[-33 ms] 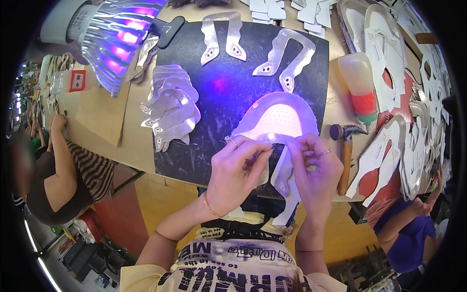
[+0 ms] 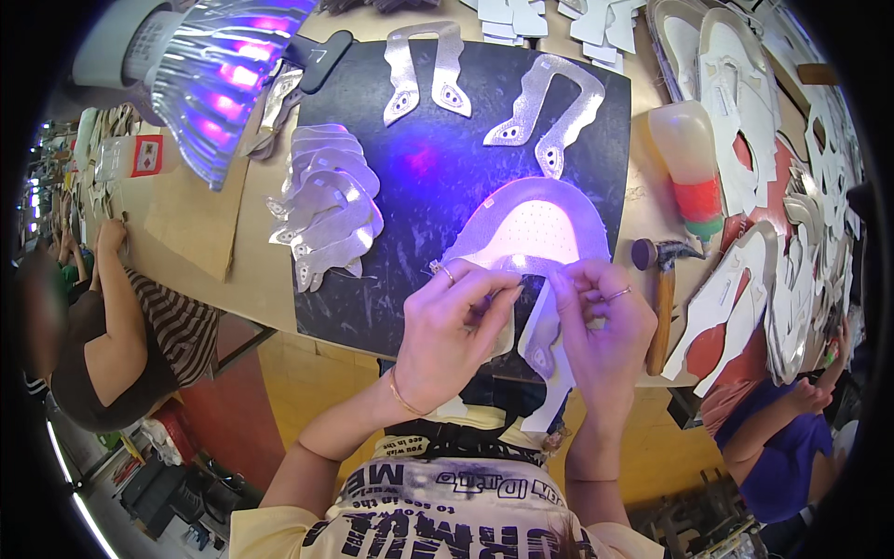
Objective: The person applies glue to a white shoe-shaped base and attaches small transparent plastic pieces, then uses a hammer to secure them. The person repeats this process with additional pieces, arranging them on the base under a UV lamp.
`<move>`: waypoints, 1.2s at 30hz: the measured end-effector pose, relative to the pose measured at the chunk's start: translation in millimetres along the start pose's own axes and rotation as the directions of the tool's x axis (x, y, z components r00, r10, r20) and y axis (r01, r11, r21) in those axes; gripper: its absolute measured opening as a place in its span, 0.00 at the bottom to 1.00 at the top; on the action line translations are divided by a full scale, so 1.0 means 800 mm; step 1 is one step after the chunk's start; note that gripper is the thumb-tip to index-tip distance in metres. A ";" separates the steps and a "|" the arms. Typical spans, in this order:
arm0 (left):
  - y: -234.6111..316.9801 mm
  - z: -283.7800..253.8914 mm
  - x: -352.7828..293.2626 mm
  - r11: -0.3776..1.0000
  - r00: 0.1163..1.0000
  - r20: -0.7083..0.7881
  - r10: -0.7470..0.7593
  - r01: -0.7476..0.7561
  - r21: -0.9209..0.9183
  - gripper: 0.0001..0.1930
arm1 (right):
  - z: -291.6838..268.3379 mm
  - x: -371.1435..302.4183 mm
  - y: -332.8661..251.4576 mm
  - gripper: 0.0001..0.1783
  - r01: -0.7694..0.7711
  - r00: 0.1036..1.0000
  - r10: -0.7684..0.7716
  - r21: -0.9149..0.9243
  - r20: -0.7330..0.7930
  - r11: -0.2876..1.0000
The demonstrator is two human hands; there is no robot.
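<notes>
A shoe upper piece (image 2: 540,229) lies at the near right of the dark work board, with a curved silvery toe band and a white perforated middle. My left hand (image 2: 456,321) pinches its near edge between thumb and fingers. Just to the right, my right hand (image 2: 605,312) grips the same edge, thumb and forefinger together. A pale strip of the piece (image 2: 548,382) hangs down between my hands past the board's near edge. Two silvery U-shaped pieces with eyelet holes, the left one (image 2: 428,65) and the right one (image 2: 549,107), lie farther back.
An overlapping stack of silvery pieces (image 2: 331,200) lies on the board's left. A finned lamp (image 2: 228,84) hangs at upper left. On the right are a glue bottle (image 2: 687,163), a hammer (image 2: 663,307) and white shoe uppers (image 2: 745,279). People sit on both sides.
</notes>
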State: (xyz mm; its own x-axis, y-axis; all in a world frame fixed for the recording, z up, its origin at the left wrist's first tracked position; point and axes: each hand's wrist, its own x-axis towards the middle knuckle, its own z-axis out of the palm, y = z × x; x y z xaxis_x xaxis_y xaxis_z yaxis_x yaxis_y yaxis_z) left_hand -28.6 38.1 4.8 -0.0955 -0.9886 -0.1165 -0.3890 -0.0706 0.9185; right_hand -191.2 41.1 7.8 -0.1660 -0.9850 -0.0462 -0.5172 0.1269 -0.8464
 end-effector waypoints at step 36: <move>-0.010 0.002 0.008 0.993 0.997 -0.008 -0.077 0.076 -0.087 0.10 | 0.003 0.010 0.010 0.16 0.127 0.991 -0.122 -0.069 0.061 0.990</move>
State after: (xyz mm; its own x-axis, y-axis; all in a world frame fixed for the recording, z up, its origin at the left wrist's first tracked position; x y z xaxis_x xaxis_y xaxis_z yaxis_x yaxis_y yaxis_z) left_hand -27.4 32.6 -3.6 -0.0579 -0.9812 -0.1842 -0.3137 -0.1573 0.9364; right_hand -194.5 34.0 -0.8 -0.0501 -0.9984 0.0256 -0.5905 0.0089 -0.8070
